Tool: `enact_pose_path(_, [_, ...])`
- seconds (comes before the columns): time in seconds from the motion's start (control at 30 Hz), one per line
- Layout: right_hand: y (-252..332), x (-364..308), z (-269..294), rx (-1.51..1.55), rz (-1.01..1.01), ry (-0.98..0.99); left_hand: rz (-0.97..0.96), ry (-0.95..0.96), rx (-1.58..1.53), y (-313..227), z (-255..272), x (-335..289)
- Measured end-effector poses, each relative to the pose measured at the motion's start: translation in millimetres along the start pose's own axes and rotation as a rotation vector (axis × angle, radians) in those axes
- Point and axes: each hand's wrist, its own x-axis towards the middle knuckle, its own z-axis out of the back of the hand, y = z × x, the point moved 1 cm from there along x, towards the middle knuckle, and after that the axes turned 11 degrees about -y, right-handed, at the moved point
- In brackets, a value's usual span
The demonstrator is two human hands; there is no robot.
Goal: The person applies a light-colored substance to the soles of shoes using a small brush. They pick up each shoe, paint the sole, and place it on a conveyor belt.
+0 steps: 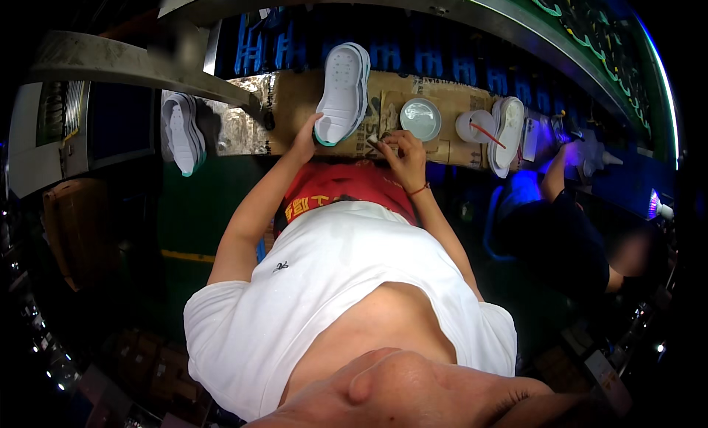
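Over a cardboard-covered bench, a worker's left hand curls closed on the near end of a white, teal-edged moulded shoe sole, while the right hand pinches a small white-tipped tool clear of it, work apparently under way, how much done unclear.

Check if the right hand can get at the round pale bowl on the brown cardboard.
Likely yes: the right hand is just on the wearer's side of the round pale bowl, nothing visible between them. It does pinch a small white-tipped object.
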Motion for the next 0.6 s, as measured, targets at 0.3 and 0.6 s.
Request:
enact_pose_path(0.3, [2, 5, 1, 0.006, 0.022, -0.006, -0.459, -0.906, -0.455, -29, 116, -38])
enact_pose_path(0.6, [4, 1, -6, -0.010, 0.006, 0.028, -0.598, -0.827, -0.842, -86, 313, -93])
